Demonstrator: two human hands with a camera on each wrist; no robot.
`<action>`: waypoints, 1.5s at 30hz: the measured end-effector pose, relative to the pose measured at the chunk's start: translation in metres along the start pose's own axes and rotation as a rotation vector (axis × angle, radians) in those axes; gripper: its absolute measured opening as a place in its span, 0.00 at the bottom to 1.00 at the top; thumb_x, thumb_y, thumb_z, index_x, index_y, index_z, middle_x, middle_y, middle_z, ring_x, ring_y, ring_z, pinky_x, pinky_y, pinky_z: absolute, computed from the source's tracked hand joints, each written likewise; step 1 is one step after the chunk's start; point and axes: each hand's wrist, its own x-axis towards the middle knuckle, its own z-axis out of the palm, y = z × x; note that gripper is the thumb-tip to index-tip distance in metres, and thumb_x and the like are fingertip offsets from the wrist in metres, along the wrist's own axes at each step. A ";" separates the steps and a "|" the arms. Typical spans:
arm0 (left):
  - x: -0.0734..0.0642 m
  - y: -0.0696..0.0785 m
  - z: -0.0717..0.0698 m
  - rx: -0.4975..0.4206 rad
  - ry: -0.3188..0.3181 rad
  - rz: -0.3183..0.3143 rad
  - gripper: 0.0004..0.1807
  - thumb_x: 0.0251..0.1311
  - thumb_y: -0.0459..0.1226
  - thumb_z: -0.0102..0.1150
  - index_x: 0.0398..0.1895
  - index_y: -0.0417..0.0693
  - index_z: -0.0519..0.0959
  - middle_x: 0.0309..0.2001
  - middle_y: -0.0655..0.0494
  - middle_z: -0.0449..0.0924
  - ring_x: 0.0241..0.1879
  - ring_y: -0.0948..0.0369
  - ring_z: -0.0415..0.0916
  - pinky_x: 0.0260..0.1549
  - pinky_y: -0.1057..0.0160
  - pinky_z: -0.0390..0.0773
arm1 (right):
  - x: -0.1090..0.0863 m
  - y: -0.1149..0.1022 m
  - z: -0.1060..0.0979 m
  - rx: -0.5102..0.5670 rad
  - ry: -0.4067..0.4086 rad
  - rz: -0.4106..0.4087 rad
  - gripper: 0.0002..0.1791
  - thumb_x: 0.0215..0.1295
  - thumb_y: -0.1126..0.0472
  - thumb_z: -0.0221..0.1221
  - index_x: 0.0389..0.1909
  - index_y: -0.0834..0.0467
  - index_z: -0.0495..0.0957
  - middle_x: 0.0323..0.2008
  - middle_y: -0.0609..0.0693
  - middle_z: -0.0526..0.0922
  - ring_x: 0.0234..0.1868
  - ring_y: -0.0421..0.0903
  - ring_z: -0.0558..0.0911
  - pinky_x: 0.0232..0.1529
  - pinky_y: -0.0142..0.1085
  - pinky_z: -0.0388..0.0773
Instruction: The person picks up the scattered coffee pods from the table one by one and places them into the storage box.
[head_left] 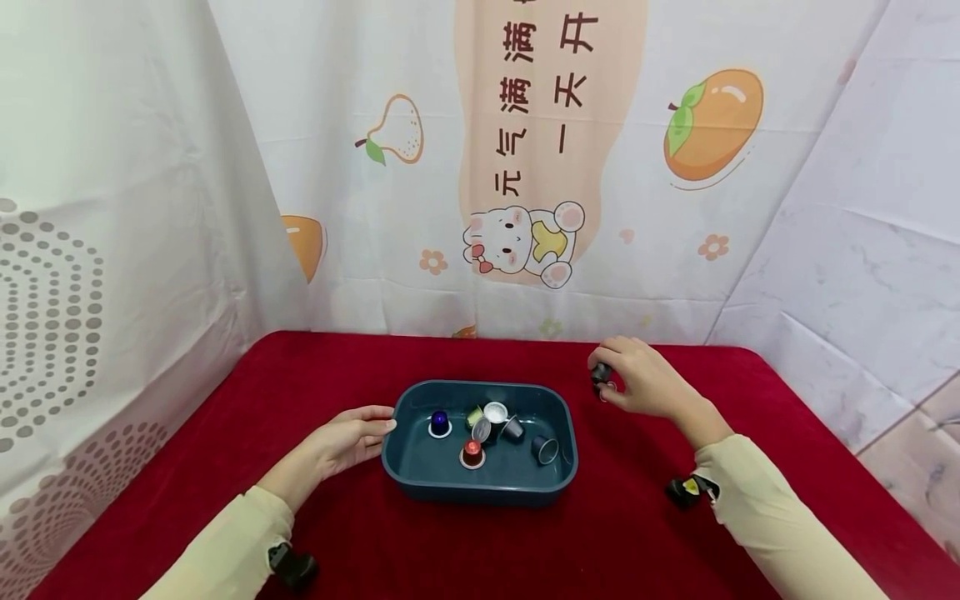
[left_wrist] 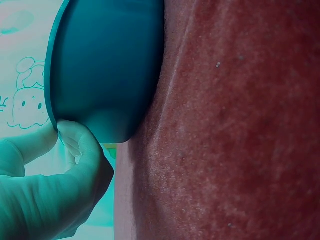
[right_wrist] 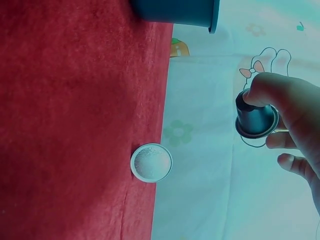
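Note:
A dark blue-grey plastic tray point(head_left: 480, 485) stands on the table with several coffee capsules inside. My left hand point(head_left: 347, 443) pinches the rim at its left end, thumb and fingers meeting there in the left wrist view point(left_wrist: 60, 180). To the right of the tray, my right hand point(head_left: 647, 379) holds a black coffee capsule point(right_wrist: 256, 120) between thumb and fingers, above the tabletop. A second capsule point(right_wrist: 151, 163) lies on the cloth below that hand, its pale round face toward the right wrist camera.
Inside the tray are a blue capsule point(head_left: 439, 422), a red capsule point(head_left: 472, 452), a white-faced capsule point(head_left: 495, 412), a dark blue capsule point(head_left: 545, 450) and others clustered together. Red cloth point(head_left: 487, 550) covers the table. Printed curtains point(head_left: 405, 308) hang behind it and at both sides.

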 end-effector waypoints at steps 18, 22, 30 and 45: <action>0.001 -0.002 -0.001 -0.001 -0.002 0.006 0.31 0.66 0.34 0.53 0.66 0.29 0.55 0.41 0.59 0.79 0.40 0.67 0.79 0.43 0.70 0.80 | 0.020 -0.006 -0.007 0.019 -0.012 -0.059 0.20 0.39 0.60 0.75 0.35 0.56 0.79 0.32 0.47 0.77 0.34 0.40 0.75 0.40 0.40 0.78; 0.001 -0.003 -0.002 0.006 0.001 0.005 0.31 0.66 0.34 0.53 0.67 0.29 0.55 0.42 0.58 0.79 0.40 0.67 0.79 0.43 0.70 0.80 | 0.027 -0.007 -0.007 0.021 -0.008 -0.068 0.21 0.37 0.60 0.76 0.35 0.56 0.79 0.33 0.47 0.78 0.35 0.41 0.75 0.40 0.40 0.78; 0.000 -0.002 -0.001 0.013 0.009 0.003 0.32 0.66 0.34 0.53 0.68 0.29 0.54 0.44 0.56 0.78 0.40 0.67 0.79 0.43 0.70 0.80 | 0.039 -0.014 -0.009 0.044 -0.012 -0.088 0.20 0.39 0.60 0.74 0.36 0.56 0.79 0.33 0.47 0.78 0.35 0.41 0.75 0.39 0.38 0.78; 0.001 -0.003 -0.001 0.006 -0.002 0.006 0.33 0.66 0.34 0.53 0.68 0.28 0.53 0.44 0.56 0.78 0.41 0.67 0.78 0.44 0.70 0.80 | 0.067 -0.034 -0.018 0.126 -0.101 -0.044 0.17 0.45 0.60 0.73 0.37 0.53 0.79 0.34 0.45 0.80 0.35 0.38 0.78 0.40 0.34 0.80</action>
